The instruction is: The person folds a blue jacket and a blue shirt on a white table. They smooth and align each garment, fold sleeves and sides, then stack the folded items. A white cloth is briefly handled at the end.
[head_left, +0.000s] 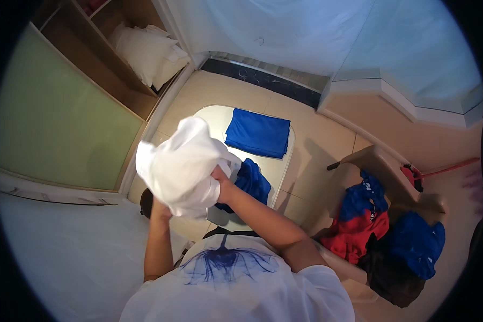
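Note:
A bunched white garment point(180, 161) is held up in front of me with both hands. My right hand point(224, 183) grips its right side, fingers partly tucked into the folds. My left hand point(162, 208) is closed on the lower left side, its fingers mostly hidden by the fabric. Beneath it stands a low white table point(212, 114) with rounded corners. A flat, neatly folded blue garment point(257, 133) lies on its far part. Nearer to me, a crumpled blue garment point(256, 183) lies partly behind my right hand and forearm.
At the right, a brown chair point(378, 161) bears a red and blue garment point(362, 220), with another blue garment point(416, 241) and dark cloth point(394, 273) beside it. White clothes point(147, 53) fill a shelf of the cabinet point(86, 48) at the far left. A dark threshold point(260, 80) crosses the floor ahead.

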Demonstrator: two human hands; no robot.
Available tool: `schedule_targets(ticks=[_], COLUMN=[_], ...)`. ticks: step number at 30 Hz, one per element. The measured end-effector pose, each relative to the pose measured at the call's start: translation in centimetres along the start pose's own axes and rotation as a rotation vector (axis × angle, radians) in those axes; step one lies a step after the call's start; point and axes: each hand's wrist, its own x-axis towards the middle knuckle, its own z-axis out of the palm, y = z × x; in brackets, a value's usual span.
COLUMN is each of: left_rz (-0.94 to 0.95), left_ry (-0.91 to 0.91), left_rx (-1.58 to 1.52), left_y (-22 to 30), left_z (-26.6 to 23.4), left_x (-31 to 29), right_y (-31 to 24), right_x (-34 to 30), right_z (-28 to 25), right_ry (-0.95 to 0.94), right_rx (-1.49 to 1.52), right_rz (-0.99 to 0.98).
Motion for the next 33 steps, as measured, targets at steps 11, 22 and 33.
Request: schedule_targets(ticks=[11, 22, 33], left_rz=[-0.565, -0.396, -0.235], left_ry=[-0.381, -0.46, -0.847], left_rx=[-0.849, -0.098, 0.244], left_y=[-9.3, -2.3, -2.7], left_z=[1.4, 6.2, 20.8], left_x=[-1.7, -4.0, -3.7], right_y=[4.5, 5.3, -7.9], right_x=[-2.2, -8.5, -29.4], right_z=[-7.0, -10.7, -21.0], right_ry=[0.105, 0.292, 1.365], right_rx=[-1.083, -1.11, -0.734], right_rz=[-0.349, -0.268, -0.734])
